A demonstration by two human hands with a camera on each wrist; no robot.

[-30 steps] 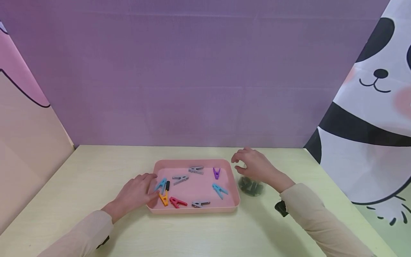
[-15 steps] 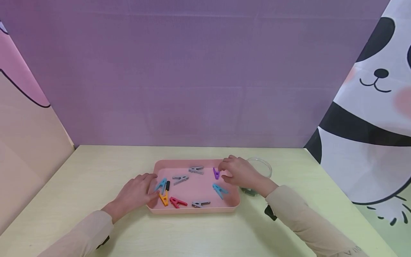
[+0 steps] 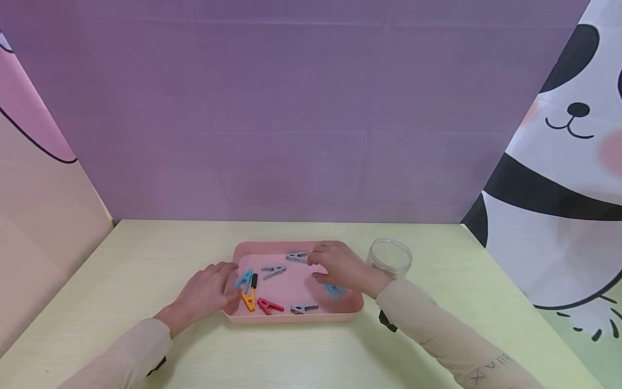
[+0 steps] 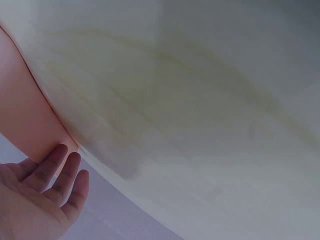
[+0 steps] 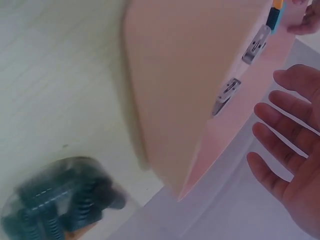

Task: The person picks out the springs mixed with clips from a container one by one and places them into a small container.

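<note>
My left hand [image 3: 206,292] rests against the left edge of a pink tray [image 3: 311,319]; in the left wrist view its loosely bent fingers touch the tray's outer wall [image 4: 35,105]. My right hand [image 3: 342,266] hovers over the tray's right part, fingers parted and holding nothing. Near its fingertips lies a grey clip [image 3: 296,256]. A blue clip [image 3: 335,292] shows partly beneath it. Other clips in the tray include a second grey clip [image 3: 274,272], a red clip [image 3: 269,306], a yellow clip [image 3: 248,301], a left blue clip [image 3: 244,279] and a front grey clip [image 3: 303,308].
Just right of the tray stands a clear round jar [image 3: 390,256], partly behind my right wrist. Dark green ridged pieces [image 5: 85,200] show inside it in the right wrist view. A purple cloth wall [image 3: 291,119] closes off the table's back.
From above the jar, my right hand has moved left over the tray. It now hides the purple clip and uncovers the jar's rim. The left hand has stayed in place.
</note>
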